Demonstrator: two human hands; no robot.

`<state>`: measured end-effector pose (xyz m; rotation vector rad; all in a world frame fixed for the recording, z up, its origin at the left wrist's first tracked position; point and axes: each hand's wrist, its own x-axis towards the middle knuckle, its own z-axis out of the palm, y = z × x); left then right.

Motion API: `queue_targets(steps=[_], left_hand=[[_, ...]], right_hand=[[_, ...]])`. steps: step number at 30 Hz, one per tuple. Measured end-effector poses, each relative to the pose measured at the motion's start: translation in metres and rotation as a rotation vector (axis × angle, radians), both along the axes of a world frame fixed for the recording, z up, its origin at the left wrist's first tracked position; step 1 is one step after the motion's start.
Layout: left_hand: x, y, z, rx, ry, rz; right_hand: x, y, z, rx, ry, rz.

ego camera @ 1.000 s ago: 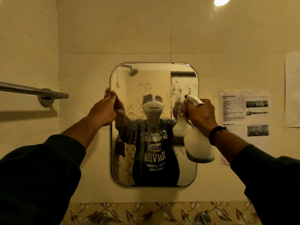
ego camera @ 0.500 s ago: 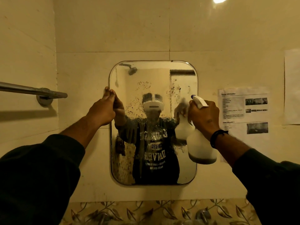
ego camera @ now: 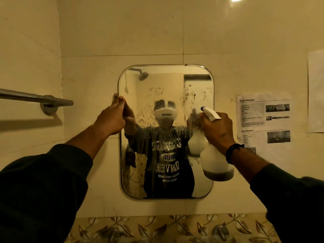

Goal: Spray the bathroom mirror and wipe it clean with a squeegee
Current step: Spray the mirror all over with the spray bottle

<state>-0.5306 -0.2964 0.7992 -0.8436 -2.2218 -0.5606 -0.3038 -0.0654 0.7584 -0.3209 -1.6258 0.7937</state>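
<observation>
A rounded rectangular mirror hangs on the tiled wall, its glass speckled with spray droplets and runs across the middle. My left hand presses straight fingers against the mirror's left edge. My right hand grips the neck of a white spray bottle, nozzle aimed at the right part of the glass. The bottle holds a little liquid at its bottom. No squeegee is in view.
A metal towel bar juts from the left wall. Printed paper sheets are stuck to the wall right of the mirror. Below runs a leaf-patterned tile band with metal tap fittings.
The spray bottle and my right hand have dropped slightly lower along the mirror's right side. My left hand has stayed on the left edge.
</observation>
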Motion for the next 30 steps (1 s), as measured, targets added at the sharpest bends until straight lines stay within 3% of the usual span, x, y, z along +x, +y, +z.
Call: queue_targets(steps=[19,25,30], left_hand=[[0.004,-0.001,-0.001,0.014,0.013,-0.014],[0.002,-0.001,-0.001,0.018,0.016,-0.008],[0.001,0.000,-0.001,0.025,0.003,-0.009]], right_hand=[[-0.027,-0.037,-0.008,0.071,-0.167,0.280],[-0.035,-0.056,-0.008,0.075,-0.152,0.273],[-0.044,-0.072,-0.006,0.031,-0.168,0.389]])
